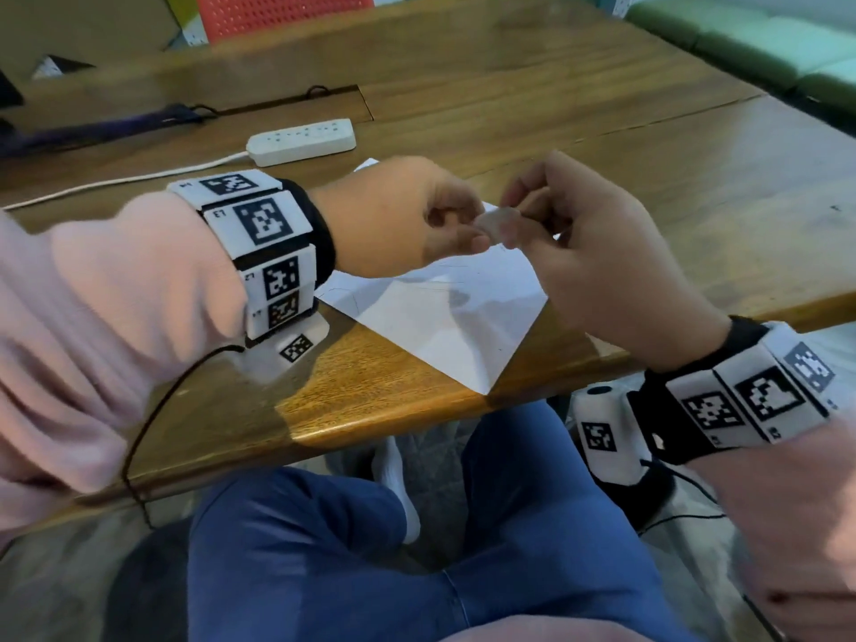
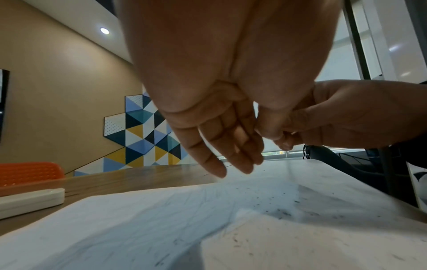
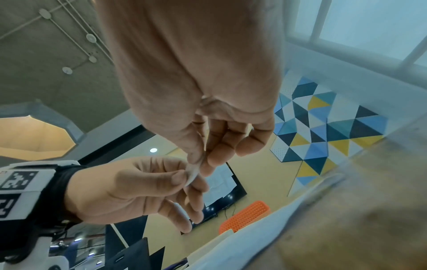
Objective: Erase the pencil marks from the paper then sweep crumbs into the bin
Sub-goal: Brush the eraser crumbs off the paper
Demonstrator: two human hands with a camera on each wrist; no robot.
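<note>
A white sheet of paper [image 1: 440, 317] lies at the wooden table's near edge, and the left wrist view shows dark eraser crumbs [image 2: 277, 210] scattered on it. Both hands hover above the sheet and meet over its middle. Between them is a small white eraser [image 1: 496, 224], thin and pale in the right wrist view [image 3: 193, 173]. My left hand [image 1: 472, 234] pinches it from the left with thumb and forefinger. My right hand [image 1: 514, 224] pinches its other end between thumb and fingers. The remaining left fingers [image 2: 219, 155] hang loosely towards the paper. No bin is in view.
A white power strip [image 1: 301, 141] with its cable lies behind the paper. An orange chair [image 1: 282, 11] stands at the table's far side, a green sofa [image 1: 764, 44] at the back right. The table's front edge [image 1: 370, 424] runs just above my blue-trousered knees.
</note>
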